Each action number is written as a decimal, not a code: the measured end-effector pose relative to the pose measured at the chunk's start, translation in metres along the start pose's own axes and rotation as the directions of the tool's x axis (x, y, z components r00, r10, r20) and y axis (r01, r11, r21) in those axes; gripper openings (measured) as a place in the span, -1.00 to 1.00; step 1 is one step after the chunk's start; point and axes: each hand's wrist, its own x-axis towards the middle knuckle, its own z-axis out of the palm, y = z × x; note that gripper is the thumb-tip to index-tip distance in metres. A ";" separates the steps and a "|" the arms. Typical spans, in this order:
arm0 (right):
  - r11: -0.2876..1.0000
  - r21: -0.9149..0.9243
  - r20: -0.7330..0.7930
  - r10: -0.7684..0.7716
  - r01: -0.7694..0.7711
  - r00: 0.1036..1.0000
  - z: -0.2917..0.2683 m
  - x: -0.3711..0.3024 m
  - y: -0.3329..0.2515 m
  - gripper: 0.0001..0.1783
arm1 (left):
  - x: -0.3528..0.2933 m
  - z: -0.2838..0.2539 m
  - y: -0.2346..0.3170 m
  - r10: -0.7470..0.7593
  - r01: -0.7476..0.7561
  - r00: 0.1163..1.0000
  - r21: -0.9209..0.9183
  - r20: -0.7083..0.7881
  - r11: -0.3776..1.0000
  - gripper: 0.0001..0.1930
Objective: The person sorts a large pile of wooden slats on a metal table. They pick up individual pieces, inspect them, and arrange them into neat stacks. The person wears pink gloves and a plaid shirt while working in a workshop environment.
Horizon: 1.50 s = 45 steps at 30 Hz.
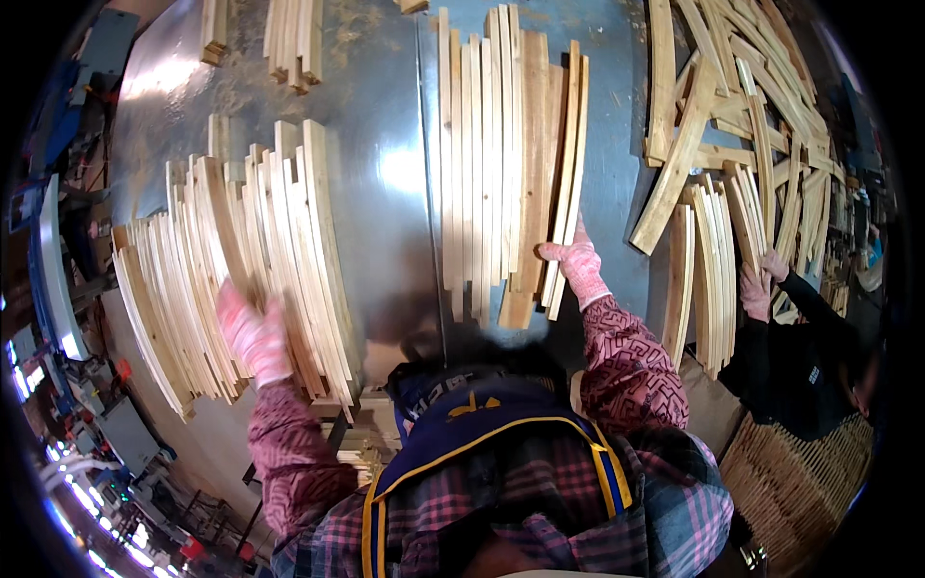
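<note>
My left hand (254, 335), in a pink and white glove, is closed at the near end of a wooden strip (220, 217), which lies over a wide bundle of wooden strips (313, 250) on the left. Slight blur softens its fingers. My right hand (578, 268), gloved alike, grips a narrow pair of wooden strips (568, 183) from their right side, thumb across the top near their lower end. A gap parts this pair from the row of wooden strips (484, 164) standing side by side in the middle; one wider board there sticks out toward me.
All this lies on a grey metal table (381, 193) with a seam. Small stacks of strips (295, 39) are at the far left. A jumbled pile of strips (742, 87) fills the far right. A co-worker's gloved hands (758, 287) touch another bundle (711, 275) at right.
</note>
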 end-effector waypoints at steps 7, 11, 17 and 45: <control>0.926 0.373 0.170 -0.015 -0.050 0.985 0.015 -0.011 -0.021 0.03 | -0.026 0.130 0.236 0.284 0.030 0.836 -0.557 0.469 0.830 0.02; 0.554 0.678 0.626 -0.092 -0.482 0.775 -0.019 0.041 0.032 -0.38 | -0.006 0.138 0.242 0.428 -0.063 0.779 -0.622 0.458 0.781 0.05; 0.908 -0.408 0.377 0.074 0.094 0.923 -0.008 0.012 -0.093 0.04 | 0.036 0.143 0.221 0.444 -0.004 0.736 -0.653 0.511 0.758 -0.20; 0.091 0.126 -0.064 -0.993 0.988 0.100 -0.108 -0.008 -0.348 -0.53 | 0.095 -0.189 0.293 0.826 -0.410 0.493 -0.910 -0.274 -0.057 -0.37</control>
